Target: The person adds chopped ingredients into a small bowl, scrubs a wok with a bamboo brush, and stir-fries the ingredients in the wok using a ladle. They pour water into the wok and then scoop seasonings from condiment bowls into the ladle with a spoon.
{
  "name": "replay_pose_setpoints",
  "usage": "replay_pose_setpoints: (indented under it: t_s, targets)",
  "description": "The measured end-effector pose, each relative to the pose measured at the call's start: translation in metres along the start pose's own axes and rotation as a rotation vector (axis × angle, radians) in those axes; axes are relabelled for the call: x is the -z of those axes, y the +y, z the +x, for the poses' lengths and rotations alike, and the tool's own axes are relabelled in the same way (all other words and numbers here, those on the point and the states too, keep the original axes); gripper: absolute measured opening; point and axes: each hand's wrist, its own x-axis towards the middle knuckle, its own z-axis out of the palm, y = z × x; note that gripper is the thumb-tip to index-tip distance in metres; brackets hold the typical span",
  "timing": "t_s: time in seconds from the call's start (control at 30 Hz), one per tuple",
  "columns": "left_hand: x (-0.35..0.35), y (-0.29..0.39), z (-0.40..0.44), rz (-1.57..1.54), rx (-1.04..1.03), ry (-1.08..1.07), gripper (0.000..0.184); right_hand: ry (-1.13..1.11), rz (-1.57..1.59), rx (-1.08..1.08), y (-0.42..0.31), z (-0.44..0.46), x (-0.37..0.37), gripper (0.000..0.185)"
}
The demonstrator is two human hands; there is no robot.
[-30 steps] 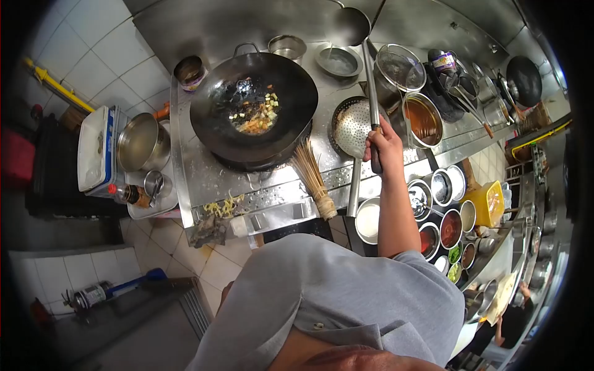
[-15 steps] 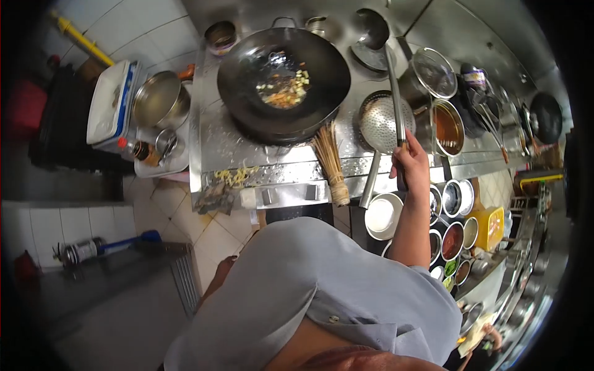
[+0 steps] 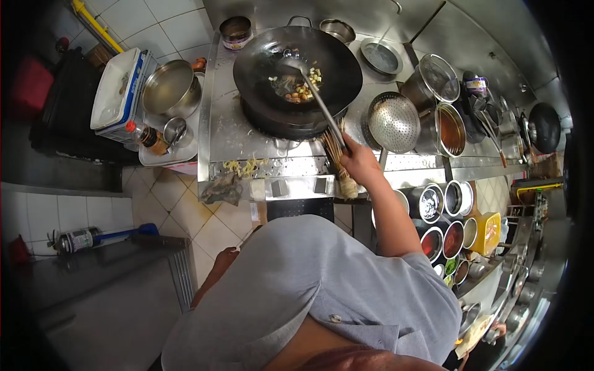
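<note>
My right hand [image 3: 361,164] is closed round the handle of a long metal ladle [image 3: 320,102]. The ladle's bowl is down inside a large black wok [image 3: 253,74], against diced food [image 3: 302,93] in pale and orange-brown pieces. Just below my right hand lies a bamboo wok brush [image 3: 344,179] on the stove's front edge. A perforated strainer [image 3: 394,120] rests to the right of the wok. My left hand [image 3: 225,260] hangs low beside my shirt, away from the stove; its fingers are mostly hidden.
On the right stand a pot of brown liquid [image 3: 450,130], a mesh sieve [image 3: 438,77] and several sauce containers [image 3: 431,203]. A steel bowl [image 3: 168,89] and a bottle [image 3: 150,137] are on the left. Food scraps [image 3: 244,167] and a rag [image 3: 221,188] lie along the stove's front edge.
My right hand has moved left with the ladle, from above the strainer to the wok. The ladle's bowl has come down from the back right into the food.
</note>
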Motion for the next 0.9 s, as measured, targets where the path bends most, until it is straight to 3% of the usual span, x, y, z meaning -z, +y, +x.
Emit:
replay_pose_setpoints:
  t_s: [0.1, 0.2, 0.37, 0.47, 0.57, 0.63, 0.7, 0.83, 0.9]
  targets:
    - [-0.003, -0.039, 0.019, 0.186, -0.142, 0.031, 0.044, 0.128, 0.036, -0.065, -0.009, 0.03, -0.015, 0.066]
    - [-0.015, -0.083, 0.037, -0.269, 0.119, 0.104, 0.043, 0.197, 0.159, -0.096, -0.012, 0.053, -0.019, 0.068]
    - [-0.005, -0.074, 0.025, -0.039, -0.066, 0.094, 0.042, 0.154, 0.058, -0.081, -0.016, 0.052, -0.005, 0.067]
    - [0.027, 0.024, 0.003, 0.122, -0.025, 0.203, 0.037, -0.022, -0.014, -0.015, -0.02, 0.004, 0.022, 0.064]
    - [0.048, 0.118, 0.004, -0.156, 0.009, 0.284, 0.029, 0.07, -0.197, 0.122, -0.013, -0.048, 0.033, 0.065]
    - [0.053, 0.151, 0.02, -0.322, -0.222, 0.286, 0.022, -0.137, 0.135, -0.278, -0.036, -0.077, 0.06, 0.065]
    - [0.062, 0.206, 0.028, -0.428, -0.226, 0.133, 0.021, -0.092, 0.082, -0.196, -0.022, -0.068, 0.045, 0.065]
    - [0.073, 0.31, 0.014, -0.343, -0.463, -0.067, 0.02, 0.109, -0.061, 0.002, -0.002, -0.043, -0.015, 0.065]
    - [0.081, 0.34, 0.006, -0.325, -0.529, -0.164, 0.02, 0.146, 0.092, -0.041, -0.011, -0.058, -0.032, 0.067]
